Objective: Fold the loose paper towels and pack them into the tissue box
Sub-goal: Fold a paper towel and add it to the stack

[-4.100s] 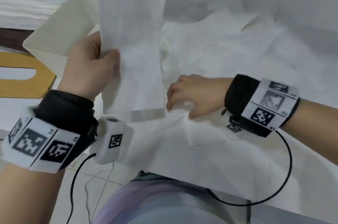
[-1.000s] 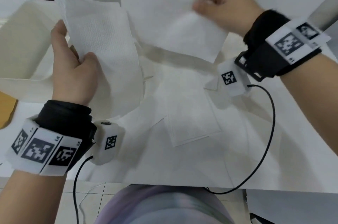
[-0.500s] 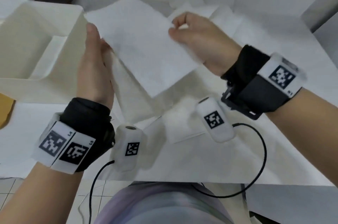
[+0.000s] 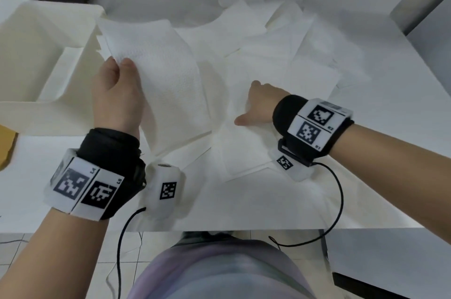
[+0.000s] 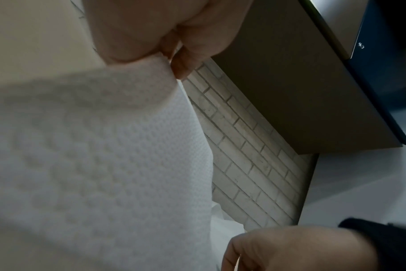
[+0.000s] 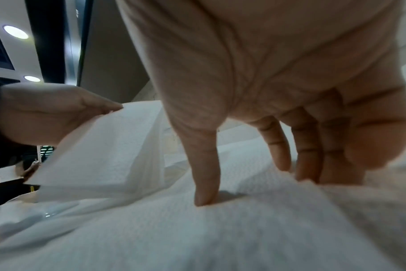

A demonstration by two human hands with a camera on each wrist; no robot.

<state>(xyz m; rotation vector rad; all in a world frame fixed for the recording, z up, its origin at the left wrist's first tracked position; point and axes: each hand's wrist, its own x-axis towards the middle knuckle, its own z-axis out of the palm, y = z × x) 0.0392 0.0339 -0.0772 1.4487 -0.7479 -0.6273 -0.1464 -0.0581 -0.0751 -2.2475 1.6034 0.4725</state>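
My left hand [image 4: 119,67] holds up a stack of folded paper towels [image 4: 158,74], thumb on the near face and fingers behind it, just right of the cream tissue box [image 4: 73,74]. In the left wrist view the left hand [image 5: 165,55] pinches the folded towels [image 5: 104,146] at their top edge. My right hand [image 4: 249,103] is down on the loose paper towels [image 4: 280,54] spread over the table. In the right wrist view the right hand [image 6: 255,183] rests thumb and fingertips, spread apart, on one loose towel [image 6: 197,229], holding nothing. The left hand [image 6: 58,113] with its folded towels [image 6: 100,150] shows there too.
The tissue box lies at the left with its opening towards me. A brown board [image 4: 6,147] pokes in at the left edge. A flat folded sheet [image 4: 244,154] lies near the table's front edge [image 4: 244,228]. Wrist-camera cables hang over that edge.
The right hand has let go of the sheet it brought against the left hand's stack and dropped to the loose towels on the table. The left hand keeps the stack.
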